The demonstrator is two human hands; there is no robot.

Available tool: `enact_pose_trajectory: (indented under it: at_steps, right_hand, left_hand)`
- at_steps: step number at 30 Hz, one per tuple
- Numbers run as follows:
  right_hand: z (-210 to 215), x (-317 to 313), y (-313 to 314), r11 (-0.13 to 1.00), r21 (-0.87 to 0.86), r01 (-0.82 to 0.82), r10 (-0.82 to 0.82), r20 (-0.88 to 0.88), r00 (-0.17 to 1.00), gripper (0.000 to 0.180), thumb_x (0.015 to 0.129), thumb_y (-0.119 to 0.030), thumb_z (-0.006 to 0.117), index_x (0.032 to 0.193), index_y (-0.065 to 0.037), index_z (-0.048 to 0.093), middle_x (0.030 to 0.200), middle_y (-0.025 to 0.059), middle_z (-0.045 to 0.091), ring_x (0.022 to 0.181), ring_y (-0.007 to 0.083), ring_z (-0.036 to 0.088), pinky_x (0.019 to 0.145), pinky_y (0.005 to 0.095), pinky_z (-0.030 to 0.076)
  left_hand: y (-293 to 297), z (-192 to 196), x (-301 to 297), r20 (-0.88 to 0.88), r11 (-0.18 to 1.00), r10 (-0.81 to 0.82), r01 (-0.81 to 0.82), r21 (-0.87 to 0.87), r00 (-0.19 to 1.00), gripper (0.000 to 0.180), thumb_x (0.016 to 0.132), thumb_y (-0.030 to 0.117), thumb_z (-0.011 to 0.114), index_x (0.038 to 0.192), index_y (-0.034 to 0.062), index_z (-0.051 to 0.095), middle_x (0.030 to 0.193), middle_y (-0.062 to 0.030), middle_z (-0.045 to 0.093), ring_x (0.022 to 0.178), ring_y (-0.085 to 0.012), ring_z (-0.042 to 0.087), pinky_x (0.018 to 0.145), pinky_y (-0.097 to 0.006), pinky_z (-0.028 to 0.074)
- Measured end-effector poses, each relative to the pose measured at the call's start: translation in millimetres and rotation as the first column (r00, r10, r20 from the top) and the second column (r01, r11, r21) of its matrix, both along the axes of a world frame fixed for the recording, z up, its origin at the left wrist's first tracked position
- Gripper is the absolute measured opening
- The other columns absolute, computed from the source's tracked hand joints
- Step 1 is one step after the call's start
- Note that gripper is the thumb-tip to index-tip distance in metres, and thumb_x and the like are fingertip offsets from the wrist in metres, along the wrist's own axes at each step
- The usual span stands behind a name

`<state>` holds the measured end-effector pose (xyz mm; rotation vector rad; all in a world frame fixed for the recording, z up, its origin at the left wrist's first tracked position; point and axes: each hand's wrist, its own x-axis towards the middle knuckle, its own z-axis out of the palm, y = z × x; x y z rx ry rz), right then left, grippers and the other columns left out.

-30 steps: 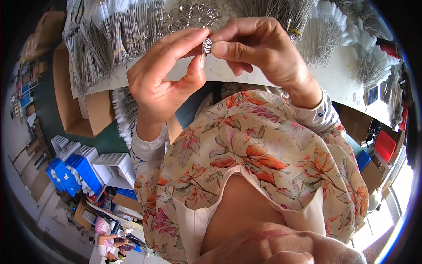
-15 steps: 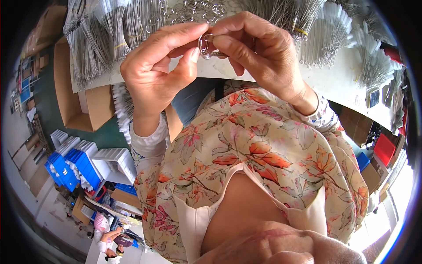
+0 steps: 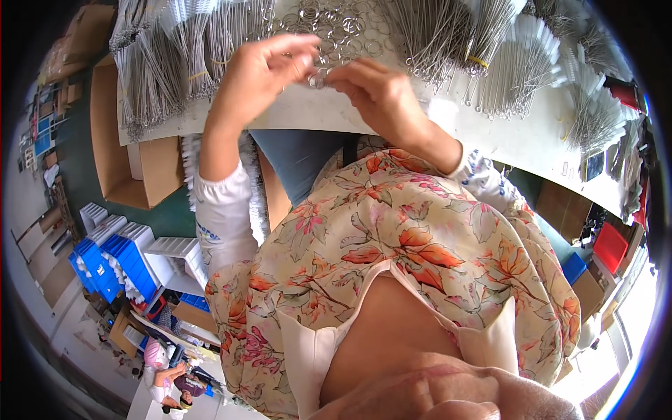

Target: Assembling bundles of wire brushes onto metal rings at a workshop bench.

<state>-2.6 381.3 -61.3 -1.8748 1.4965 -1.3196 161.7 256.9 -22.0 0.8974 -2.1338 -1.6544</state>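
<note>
In the head view my right hand [image 3: 383, 91] pinches a small shiny metal ring [image 3: 316, 81] at its fingertips, over the near part of the table. Whether wire pieces hang on that ring is too blurred to make out. My left hand [image 3: 260, 78] is raised just left of it, its fingers smeared by motion, so its grip does not show. Beyond both hands lies a loose pile of metal split rings [image 3: 343, 28]. To the right of the pile rest bundles of thin looped wires [image 3: 437, 42]; more wire bundles [image 3: 192, 59] lie on the left.
The white table [image 3: 336, 115] curves along the front. White-bristled wire brushes [image 3: 518, 66] are stacked at the right. Below the table's left end stands an open cardboard box [image 3: 150, 171]. Blue crates [image 3: 133, 266] are on the left, and two people [image 3: 175, 381] sit farther off.
My hands have drawn apart slightly, with the left turned and lifted off the ring. The right hand has shifted down and left, still holding the ring.
</note>
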Motion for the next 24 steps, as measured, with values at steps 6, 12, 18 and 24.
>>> enact_pose_trajectory:
  at_steps: [6,12,18,24]
  right_hand:
    - [-37.2,-2.0,-8.8,0.996,-0.053,-0.067,0.036,-0.448,0.893,0.020,0.072,-0.004,0.058,0.090,-0.009,0.062,0.082,0.0063,0.061,0.077,0.0224,0.061,0.066,0.0328,0.052]
    - [1.7,-87.9,-63.3,0.943,-0.174,0.283,-0.332,-0.477,0.814,0.010,0.084,-0.015,0.061,0.088,-0.008,0.067,0.077,0.0081,0.067,0.058,0.0222,0.064,0.052,0.0283,0.052]
    - [7.1,-115.9,-101.2,0.811,0.223,0.542,-0.187,-0.778,0.600,0.028,0.078,-0.036,0.059,0.088,-0.011,0.066,0.084,0.0136,0.067,0.082,0.0346,0.064,0.070,0.0435,0.051]
    - [14.5,-113.7,-101.6,0.792,0.282,0.541,-0.201,-0.716,0.669,0.035,0.067,-0.036,0.061,0.088,-0.009,0.067,0.085,0.0173,0.066,0.082,0.0351,0.064,0.073,0.0420,0.050]
  left_hand:
    - [-90.4,-44.3,3.8,0.445,0.687,0.506,-0.034,-0.726,0.739,0.032,0.082,0.039,0.062,0.089,0.0085,0.067,0.081,-0.0087,0.068,0.073,-0.0257,0.065,0.064,-0.036,0.050]
    - [-100.0,-50.3,24.0,0.475,0.722,0.546,-0.100,-0.685,0.690,0.031,0.078,0.039,0.064,0.090,0.0108,0.068,0.086,-0.0073,0.068,0.079,-0.0248,0.065,0.068,-0.033,0.049]
    - [-100.9,-53.5,8.0,0.548,0.765,0.505,-0.052,-0.642,0.666,0.029,0.077,0.036,0.064,0.089,0.0103,0.068,0.088,-0.0098,0.068,0.083,-0.0268,0.064,0.073,-0.036,0.049]
    - [-79.7,-50.5,10.6,0.454,0.640,0.607,-0.062,-0.766,0.652,0.024,0.080,0.029,0.059,0.087,0.0075,0.065,0.085,-0.0125,0.067,0.082,-0.0312,0.064,0.071,-0.041,0.050]
